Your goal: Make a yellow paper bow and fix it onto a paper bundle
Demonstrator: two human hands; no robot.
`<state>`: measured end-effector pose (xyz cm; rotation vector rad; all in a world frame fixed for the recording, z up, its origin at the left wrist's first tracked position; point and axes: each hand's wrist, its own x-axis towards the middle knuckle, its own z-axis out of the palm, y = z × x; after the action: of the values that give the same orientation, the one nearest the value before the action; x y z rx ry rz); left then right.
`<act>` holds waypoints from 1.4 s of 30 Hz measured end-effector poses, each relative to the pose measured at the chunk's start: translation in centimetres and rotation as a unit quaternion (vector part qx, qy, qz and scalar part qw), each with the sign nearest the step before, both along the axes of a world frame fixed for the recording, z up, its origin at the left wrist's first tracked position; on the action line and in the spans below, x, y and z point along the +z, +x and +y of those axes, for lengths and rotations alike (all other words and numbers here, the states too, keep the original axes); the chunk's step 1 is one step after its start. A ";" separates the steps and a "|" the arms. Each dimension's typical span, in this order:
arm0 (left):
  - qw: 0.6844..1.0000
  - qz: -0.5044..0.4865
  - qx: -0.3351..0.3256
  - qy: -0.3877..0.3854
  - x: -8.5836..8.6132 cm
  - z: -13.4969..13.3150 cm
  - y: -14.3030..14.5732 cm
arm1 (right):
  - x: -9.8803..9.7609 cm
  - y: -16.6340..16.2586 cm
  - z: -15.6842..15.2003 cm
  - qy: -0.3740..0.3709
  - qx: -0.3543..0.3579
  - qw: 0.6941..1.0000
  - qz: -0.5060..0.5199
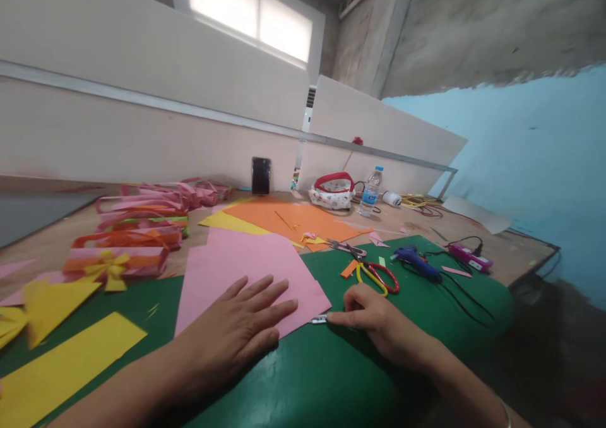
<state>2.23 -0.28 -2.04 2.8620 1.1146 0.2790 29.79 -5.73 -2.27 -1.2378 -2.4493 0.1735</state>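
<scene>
A stack of pink paper sheets [250, 257] lies on the green mat [293, 377]. My left hand [250, 321] rests flat on it, fingers spread. At the near right edge of the pink paper, my right hand [379, 321] is closed, with one finger stretched along a slim silver blade-like cutter [319, 319]. The cutter's tip meets the paper's edge; the rest is hidden by the hand. Beyond my right hand lie scissors [374, 276] with one yellow and one red handle loop. Small pink-handled snips [348, 248] lie just behind them.
Orange sheets [293, 216] lie behind the pink ones. Yellow paper [71, 365] and finished-looking paper bags with bows [118, 261] line the left. A blue glue gun [416, 261], pink corded device [470, 257], water bottle [370, 192], pouch [332, 191] and phone [261, 175] stand or lie around.
</scene>
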 end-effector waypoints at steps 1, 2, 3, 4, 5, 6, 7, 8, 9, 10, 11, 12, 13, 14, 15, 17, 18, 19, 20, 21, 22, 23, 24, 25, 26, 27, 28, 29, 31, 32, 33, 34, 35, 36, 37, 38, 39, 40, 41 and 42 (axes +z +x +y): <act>1.000 -0.002 -0.001 0.001 0.0 0.0 0.0 | 0.1 0.0 -0.1 -0.004 0.001 1.000 0.007; 1.000 -0.002 -0.001 0.000 0.1 -0.1 0.1 | 0.2 0.0 -0.2 -0.014 -0.001 1.000 0.016; 1.000 0.001 -0.001 -0.002 0.1 -0.1 0.1 | 0.3 -0.1 -0.4 -0.032 -0.013 0.999 0.031; 1.000 0.006 0.000 -0.006 0.2 -0.1 0.1 | 0.4 -0.1 -0.5 -0.056 -0.031 0.997 0.049; 1.000 0.013 0.002 -0.012 0.3 -0.1 0.1 | 0.6 -0.2 -0.7 -0.085 -0.055 0.992 0.069; 1.000 0.021 0.001 -0.023 0.4 0.0 0.1 | 0.8 -0.3 -0.8 -0.114 -0.079 0.986 0.087; 0.999 0.028 -0.003 -0.038 0.5 0.1 0.0 | 1.0 -0.4 -0.9 -0.139 -0.102 0.979 0.104; 0.998 0.032 -0.009 -0.054 0.6 0.3 -0.1 | 1.2 -0.5 -1.0 -0.158 -0.121 0.973 0.116; 0.997 0.034 -0.018 -0.070 0.7 0.4 -0.3 | 1.3 -0.7 -1.0 -0.172 -0.132 0.968 0.122; 0.996 0.034 -0.027 -0.083 0.8 0.5 -0.4 | 1.4 -0.8 -1.0 -0.183 -0.137 0.966 0.125; 0.995 0.034 -0.034 -0.092 0.9 0.6 -0.5 | 1.4 -0.9 -1.0 -0.190 -0.139 0.964 0.127; 0.994 0.034 -0.038 -0.097 1.1 0.7 -0.5 | 1.4 -0.9 -1.0 -0.195 -0.135 0.963 0.129; 0.994 0.035 -0.038 -0.100 1.3 0.7 -0.6 | 1.3 -1.0 -1.0 -0.196 -0.126 0.963 0.132; 0.993 0.037 -0.038 -0.103 1.4 0.6 -0.6 | 1.1 -1.1 -0.9 -0.195 -0.115 0.965 0.134; 0.993 0.039 -0.036 -0.106 1.6 0.6 -0.5 | 0.9 -1.2 -0.9 -0.193 -0.103 0.966 0.139; 0.993 0.042 -0.033 -0.108 1.7 0.5 -0.5 | 0.5 -1.6 -0.8 -0.194 -0.085 0.966 0.150; 0.993 0.043 -0.033 -0.107 1.7 0.5 -0.5 | 0.3 -1.8 -0.7 -0.196 -0.081 0.965 0.156; 0.993 0.043 -0.033 -0.106 1.6 0.5 -0.4 | 0.2 -2.1 -0.7 -0.200 -0.077 0.964 0.158; 0.993 0.042 -0.034 -0.105 1.5 0.5 -0.4 | 0.0 -2.4 -0.7 -0.205 -0.073 0.963 0.159; 0.993 0.040 -0.035 -0.103 1.3 0.5 -0.5 | -0.1 -2.7 -0.7 -0.206 -0.068 0.963 0.159; 0.994 0.038 -0.035 -0.101 1.2 0.6 -0.5 | -0.1 -3.0 -0.7 -0.207 -0.060 0.964 0.158; 0.994 0.036 -0.034 -0.098 1.0 0.7 -0.5 | -0.2 -3.4 -0.7 -0.206 -0.049 0.965 0.155; 0.994 0.034 -0.034 -0.096 0.8 0.8 -0.5 | -0.3 -3.7 -0.7 -0.204 -0.037 0.966 0.153; 0.994 0.032 -0.035 -0.095 0.6 0.8 -0.6 | -0.4 -4.1 -0.7 -0.201 -0.027 0.968 0.150; 0.994 0.030 -0.037 -0.094 0.4 0.9 -0.6 | -0.5 -4.4 -0.7 -0.199 -0.020 0.969 0.147; 0.994 0.027 -0.039 -0.095 0.3 0.9 -0.7 | -0.6 -4.6 -0.7 -0.198 -0.016 0.970 0.143; 0.994 0.024 -0.041 -0.096 0.1 0.9 -0.7 | -0.6 -4.9 -0.7 -0.197 -0.015 0.970 0.139; 0.994 0.021 -0.043 -0.098 0.0 1.0 -0.8 | -0.6 -5.1 -0.7 -0.196 -0.015 0.971 0.135; 0.994 0.015 -0.045 -0.103 -0.2 1.0 -0.8 | -0.5 -5.4 -0.7 -0.187 -0.009 0.974 0.128; 0.993 0.010 -0.045 -0.107 -0.1 1.0 -0.8 | -0.4 -5.5 -0.8 -0.181 -0.003 0.976 0.124; 0.993 0.005 -0.044 -0.109 0.1 1.0 -0.8 | -0.3 -5.5 -0.8 -0.174 0.005 0.977 0.121; 0.993 -0.002 -0.042 -0.111 0.4 1.0 -0.9 | -0.2 -5.5 -0.8 -0.167 0.011 0.979 0.119; 0.993 -0.009 -0.039 -0.113 0.9 1.1 -1.1 | -0.1 -5.5 -0.9 -0.162 0.016 0.980 0.115; 0.993 -0.016 -0.036 -0.115 1.6 1.1 -1.4 | -0.1 -5.5 -0.9 -0.160 0.019 0.980 0.113; 0.992 -0.021 -0.034 -0.117 2.4 1.1 -1.8 | -0.2 -5.4 -0.9 -0.158 0.020 0.981 0.113; 0.992 -0.024 -0.034 -0.120 3.2 1.1 -2.3 | -0.2 -5.4 -0.9 -0.159 0.021 0.980 0.114; 0.991 -0.021 -0.037 -0.126 4.0 1.0 -3.0 | -0.2 -5.3 -0.9 -0.162 0.022 0.980 0.117; 0.990 -0.013 -0.039 -0.136 4.7 1.0 -3.7 | -0.2 -5.4 -0.9 -0.168 0.021 0.978 0.122; 0.988 0.003 -0.042 -0.151 5.3 0.9 -4.4 | -0.1 -5.4 -0.9 -0.177 0.018 0.976 0.126; 0.984 0.028 -0.034 -0.173 5.7 0.8 -5.1 | 0.1 -5.6 -0.9 -0.188 0.011 0.973 0.130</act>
<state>-2.89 0.51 3.65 2.6042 0.9609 -0.0015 24.20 -6.67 -2.14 -1.2412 -2.2655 0.7862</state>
